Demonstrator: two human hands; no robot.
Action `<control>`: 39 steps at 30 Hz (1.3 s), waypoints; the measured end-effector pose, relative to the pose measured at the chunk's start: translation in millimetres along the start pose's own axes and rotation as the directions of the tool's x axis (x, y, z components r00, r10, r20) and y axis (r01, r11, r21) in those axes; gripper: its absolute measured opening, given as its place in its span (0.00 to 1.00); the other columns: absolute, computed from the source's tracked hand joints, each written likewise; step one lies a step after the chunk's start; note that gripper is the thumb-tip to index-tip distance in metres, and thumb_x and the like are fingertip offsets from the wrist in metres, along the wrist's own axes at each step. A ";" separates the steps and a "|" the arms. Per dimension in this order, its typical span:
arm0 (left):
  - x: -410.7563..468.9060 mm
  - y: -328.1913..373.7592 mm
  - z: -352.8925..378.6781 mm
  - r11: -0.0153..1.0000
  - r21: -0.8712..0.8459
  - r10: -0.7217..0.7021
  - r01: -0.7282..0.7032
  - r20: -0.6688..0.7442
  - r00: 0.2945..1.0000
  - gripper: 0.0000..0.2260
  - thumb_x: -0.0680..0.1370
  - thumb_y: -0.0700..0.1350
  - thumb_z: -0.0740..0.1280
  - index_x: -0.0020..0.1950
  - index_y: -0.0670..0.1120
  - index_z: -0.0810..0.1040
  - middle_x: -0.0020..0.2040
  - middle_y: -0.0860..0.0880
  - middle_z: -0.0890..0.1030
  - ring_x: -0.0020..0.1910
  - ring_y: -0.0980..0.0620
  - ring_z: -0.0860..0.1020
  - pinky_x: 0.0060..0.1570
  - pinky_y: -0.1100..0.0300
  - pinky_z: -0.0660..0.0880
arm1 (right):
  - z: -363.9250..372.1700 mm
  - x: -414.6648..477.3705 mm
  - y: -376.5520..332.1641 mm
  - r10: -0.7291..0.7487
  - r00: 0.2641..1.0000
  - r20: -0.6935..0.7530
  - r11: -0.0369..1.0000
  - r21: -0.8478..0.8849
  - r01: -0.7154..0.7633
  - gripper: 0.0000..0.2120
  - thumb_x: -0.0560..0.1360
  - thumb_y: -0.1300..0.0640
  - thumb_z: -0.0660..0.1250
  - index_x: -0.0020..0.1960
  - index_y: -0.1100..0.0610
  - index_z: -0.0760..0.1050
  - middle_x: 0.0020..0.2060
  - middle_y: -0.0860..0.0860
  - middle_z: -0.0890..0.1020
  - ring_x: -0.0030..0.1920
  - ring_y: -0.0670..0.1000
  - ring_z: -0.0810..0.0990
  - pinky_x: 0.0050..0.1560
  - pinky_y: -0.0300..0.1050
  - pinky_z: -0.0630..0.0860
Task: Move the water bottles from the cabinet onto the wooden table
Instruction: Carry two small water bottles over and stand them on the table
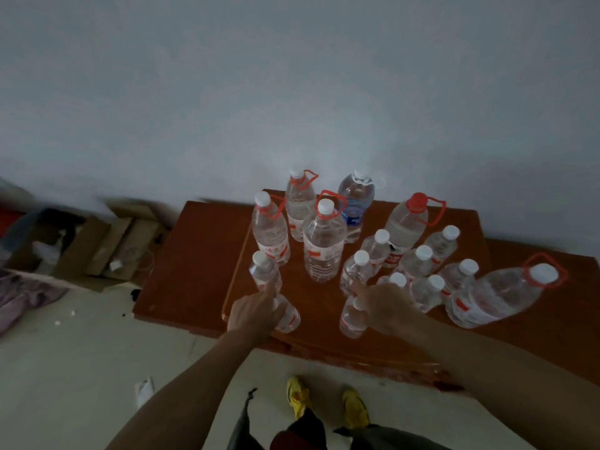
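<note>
A reddish wooden table (191, 274) stands against the pale wall and carries many clear water bottles. Several large ones with red carry handles (324, 241) stand at the back, and another large one (500, 293) is at the right. Several small white-capped bottles (418, 264) cluster in the middle right. My left hand (253, 313) is wrapped around a small bottle (264, 272) near the table's front left. My right hand (386, 306) grips another small bottle (352, 316) near the front edge. The cabinet is out of view.
Flattened cardboard boxes (107, 245) and clutter lie on the floor left of the table. A purple cloth (19, 300) lies at the far left. Scraps of paper (144, 389) dot the pale floor. My yellow shoes (324, 404) are just in front of the table.
</note>
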State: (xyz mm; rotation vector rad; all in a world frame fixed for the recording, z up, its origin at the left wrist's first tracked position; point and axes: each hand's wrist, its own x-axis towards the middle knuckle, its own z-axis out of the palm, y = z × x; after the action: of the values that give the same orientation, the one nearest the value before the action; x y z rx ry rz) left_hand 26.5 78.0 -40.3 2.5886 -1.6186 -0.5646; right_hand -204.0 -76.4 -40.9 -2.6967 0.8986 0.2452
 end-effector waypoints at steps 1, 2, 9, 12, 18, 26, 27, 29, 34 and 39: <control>-12.7 -5.8 -1.9 0.999 0.005 -0.045 0.045 -0.008 0.999 0.19 0.80 0.60 0.56 0.64 0.50 0.65 0.47 0.49 0.82 0.44 0.48 0.82 0.43 0.54 0.77 | -3.0 2.4 -5.5 -0.068 0.998 -0.001 0.998 -0.012 0.068 0.21 0.76 0.37 0.59 0.61 0.50 0.67 0.43 0.46 0.78 0.38 0.47 0.76 0.38 0.41 0.72; -25.6 -11.0 -3.2 0.996 0.006 -0.091 0.091 -0.023 0.996 0.18 0.80 0.61 0.56 0.61 0.50 0.66 0.47 0.48 0.83 0.44 0.47 0.82 0.43 0.54 0.77 | -6.5 5.4 -11.9 -0.137 0.991 -0.001 0.990 -0.032 0.136 0.20 0.76 0.37 0.58 0.59 0.50 0.68 0.43 0.47 0.79 0.38 0.47 0.76 0.38 0.41 0.73; -168.5 -53.0 -3.4 0.905 -0.121 -0.419 0.407 -0.100 0.902 0.17 0.80 0.60 0.55 0.61 0.50 0.66 0.52 0.48 0.81 0.47 0.46 0.80 0.45 0.54 0.73 | -15.9 13.8 -112.8 -0.548 0.834 0.054 0.825 -0.129 0.550 0.19 0.76 0.39 0.57 0.56 0.52 0.70 0.44 0.51 0.82 0.41 0.54 0.81 0.41 0.46 0.75; -234.0 -81.0 -3.2 0.826 -0.178 -0.560 0.536 -0.139 0.817 0.15 0.80 0.58 0.57 0.58 0.48 0.67 0.52 0.44 0.81 0.50 0.42 0.79 0.45 0.53 0.68 | -19.9 12.2 -184.7 -0.681 0.730 0.058 0.719 -0.133 0.682 0.17 0.76 0.41 0.59 0.56 0.52 0.71 0.44 0.50 0.83 0.38 0.51 0.80 0.38 0.44 0.74; -385.3 -136.4 12.0 0.620 -0.302 -0.782 0.724 -0.165 0.601 0.15 0.80 0.58 0.57 0.57 0.48 0.69 0.53 0.42 0.81 0.53 0.41 0.78 0.47 0.53 0.69 | 12.7 -6.6 -347.1 -0.847 0.519 0.115 0.491 -0.206 0.847 0.18 0.73 0.38 0.59 0.50 0.51 0.74 0.37 0.51 0.83 0.35 0.55 0.82 0.36 0.49 0.78; -613.7 -222.5 41.9 0.301 -0.377 -0.954 0.876 -0.129 0.272 0.14 0.77 0.57 0.59 0.53 0.48 0.72 0.51 0.42 0.82 0.51 0.41 0.80 0.43 0.54 0.68 | 81.2 -90.5 -601.7 -0.945 0.269 0.184 0.241 -0.160 0.957 0.19 0.75 0.38 0.59 0.53 0.51 0.73 0.39 0.54 0.83 0.37 0.57 0.82 0.37 0.46 0.74; -641.6 -230.5 45.7 0.247 -0.382 -0.969 0.891 -0.122 0.216 0.14 0.77 0.57 0.60 0.52 0.48 0.72 0.51 0.42 0.83 0.51 0.40 0.80 0.43 0.54 0.68 | 89.0 -104.2 -629.8 -0.954 0.243 0.177 0.217 -0.154 0.964 0.19 0.75 0.37 0.59 0.54 0.51 0.73 0.40 0.55 0.84 0.38 0.58 0.82 0.38 0.46 0.74; -686.7 -245.5 50.3 0.170 -0.386 -0.984 0.907 -0.116 0.135 0.14 0.76 0.57 0.60 0.52 0.48 0.73 0.51 0.43 0.83 0.51 0.40 0.80 0.45 0.54 0.71 | 98.3 -125.0 -680.6 -0.965 0.207 0.162 0.181 -0.160 0.970 0.19 0.75 0.37 0.59 0.55 0.50 0.73 0.42 0.56 0.84 0.42 0.59 0.82 0.39 0.46 0.70; -798.4 -288.0 73.2 -0.042 -0.411 -0.992 0.911 -0.092 -0.088 0.16 0.77 0.58 0.62 0.55 0.48 0.74 0.51 0.44 0.83 0.51 0.42 0.81 0.43 0.55 0.71 | 129.6 -181.9 -822.6 -0.975 0.014 0.221 -0.012 -0.114 0.993 0.18 0.74 0.37 0.61 0.54 0.50 0.73 0.46 0.55 0.84 0.46 0.58 0.82 0.41 0.45 0.66; -886.6 -341.1 92.8 -0.180 -0.396 -0.977 0.900 -0.036 -0.211 0.15 0.77 0.58 0.61 0.53 0.48 0.74 0.50 0.44 0.83 0.50 0.42 0.80 0.41 0.55 0.68 | 175.4 -223.4 -954.2 -0.952 -0.139 0.272 -0.166 -0.079 0.983 0.18 0.75 0.38 0.61 0.55 0.50 0.73 0.49 0.53 0.84 0.48 0.57 0.81 0.42 0.44 0.65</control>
State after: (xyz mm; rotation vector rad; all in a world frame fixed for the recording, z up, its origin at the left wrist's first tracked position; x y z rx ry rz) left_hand -55.5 1024.7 49.8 2.8515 1.0169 -0.1355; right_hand 186.7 834.3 55.1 -2.5829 -1.5897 0.1284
